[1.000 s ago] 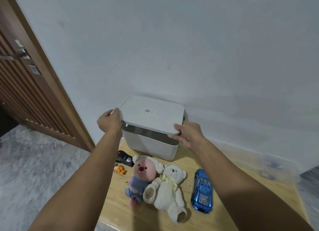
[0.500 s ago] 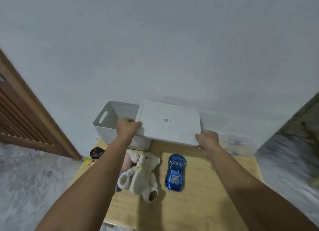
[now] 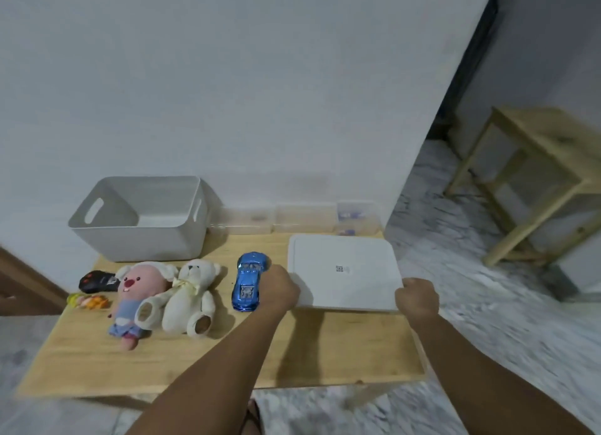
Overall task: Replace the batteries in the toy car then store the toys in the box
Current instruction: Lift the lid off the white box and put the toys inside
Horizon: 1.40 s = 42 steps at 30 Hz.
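Blue toy car (image 3: pixel 248 281) upright on table, nose toward wall, beside cream bear (image 3: pixel 192 296) and pink plush (image 3: pixel 138 299). Grey box (image 3: pixel 143 220) open, at back left. White lid (image 3: pixel 343 272) at right, flat.

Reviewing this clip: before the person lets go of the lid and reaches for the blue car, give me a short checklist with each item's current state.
1. Box open, lid off: ok.
2. Lid over the table's right end, away from the toys: ok.
3. Lid fully resting on the table: cannot tell; left hand and right hand grip its near corners.
4. Blue car upright and unobstructed, beside the left hand: ok.
5. Batteries replaced: cannot tell; the car's underside is hidden.
6. Plush toys in the box: not ok; white bear and pink plush lie on the table.
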Each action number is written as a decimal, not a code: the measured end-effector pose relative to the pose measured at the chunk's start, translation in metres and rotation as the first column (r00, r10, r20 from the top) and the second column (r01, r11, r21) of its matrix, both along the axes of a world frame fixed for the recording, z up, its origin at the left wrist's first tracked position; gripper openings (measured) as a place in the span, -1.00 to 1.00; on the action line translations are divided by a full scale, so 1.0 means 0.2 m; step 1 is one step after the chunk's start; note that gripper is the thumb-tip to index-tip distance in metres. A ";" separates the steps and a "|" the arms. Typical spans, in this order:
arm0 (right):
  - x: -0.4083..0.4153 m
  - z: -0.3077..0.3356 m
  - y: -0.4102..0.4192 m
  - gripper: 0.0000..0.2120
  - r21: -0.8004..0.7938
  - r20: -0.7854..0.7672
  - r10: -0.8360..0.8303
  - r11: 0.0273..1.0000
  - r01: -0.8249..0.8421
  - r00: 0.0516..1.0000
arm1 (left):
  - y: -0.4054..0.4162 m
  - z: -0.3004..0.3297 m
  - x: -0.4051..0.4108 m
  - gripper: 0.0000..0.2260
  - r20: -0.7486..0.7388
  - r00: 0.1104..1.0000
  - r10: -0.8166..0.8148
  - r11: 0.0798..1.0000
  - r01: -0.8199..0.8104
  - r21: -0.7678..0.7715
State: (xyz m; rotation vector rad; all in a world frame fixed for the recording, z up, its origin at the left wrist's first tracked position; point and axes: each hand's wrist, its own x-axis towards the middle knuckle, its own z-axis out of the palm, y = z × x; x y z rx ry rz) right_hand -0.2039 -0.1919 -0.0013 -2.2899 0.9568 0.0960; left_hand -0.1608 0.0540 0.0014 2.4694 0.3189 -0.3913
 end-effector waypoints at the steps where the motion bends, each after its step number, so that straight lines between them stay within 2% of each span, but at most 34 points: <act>1: -0.04 -0.02 -0.02 -0.86 0.007 -0.008 0.012 1.000 -0.012 1.000 | -0.03 -0.03 -0.04 -0.80 -0.016 1.000 0.000 1.000 0.001 0.016; 8: -0.19 -0.17 -0.08 -0.73 0.014 -0.084 0.088 0.996 -0.087 0.993 | -0.08 -0.15 -0.22 -0.76 -0.140 0.989 0.048 0.998 -0.041 0.049; 13: -0.21 -0.18 -0.07 -0.64 0.065 -0.114 0.079 0.995 -0.072 0.990 | -0.07 -0.16 -0.28 -0.64 -0.238 0.971 -0.010 0.999 -0.002 -0.053; 15: -0.20 -0.16 -0.05 -0.69 0.074 -0.128 0.071 0.995 -0.061 0.989 | -0.07 -0.14 -0.28 -0.63 -0.235 0.971 -0.044 0.996 0.026 -0.080; 17: -0.18 -0.13 -0.02 -0.79 0.067 -0.137 0.072 0.996 -0.063 0.988 | -0.05 -0.12 -0.26 -0.78 -0.181 0.981 -0.065 0.996 0.052 -0.076; 20: -0.09 -0.05 0.06 -0.93 0.008 -0.141 0.150 0.989 -0.150 0.979 | 0.02 -0.05 -0.19 -0.69 -0.110 0.991 -0.075 0.995 0.067 -0.074; 22: -0.01 0.00 0.14 -0.91 -0.005 -0.109 0.215 0.976 -0.217 0.970 | 0.09 0.01 -0.13 -0.77 -0.116 0.989 -0.087 0.992 0.076 -0.102; 25: 0.13 0.09 0.31 -0.81 0.064 -0.032 0.296 0.954 -0.293 0.955 | 0.24 0.12 -0.04 -0.88 -0.112 0.991 -0.074 0.994 0.064 -0.093; 31: 0.37 0.22 0.84 -0.91 0.193 0.084 0.468 0.859 -0.475 0.880 | 0.70 0.23 0.09 -0.83 -0.003 1.000 0.005 0.997 -0.005 0.081; 34: 0.43 0.25 1.12 -0.85 0.236 0.110 0.538 0.803 -0.548 0.836 | 0.95 0.20 0.14 -0.81 0.071 0.992 0.100 0.985 -0.109 0.135; 37: 0.46 0.24 1.39 -0.86 0.245 0.076 0.615 0.751 -0.613 0.784 | 1.16 0.16 0.15 -0.72 0.101 0.987 0.127 0.964 -0.147 0.220; 39: 0.47 0.21 1.54 -0.81 0.229 0.021 0.652 0.735 -0.638 0.758 | 1.27 0.11 0.16 -0.64 0.049 0.993 0.108 0.957 -0.117 0.266; 42: 0.46 0.13 1.73 -0.69 0.093 -0.093 0.701 0.713 -0.695 0.707 | 1.39 0.01 0.18 -0.59 -0.050 0.994 0.094 0.967 -0.079 0.241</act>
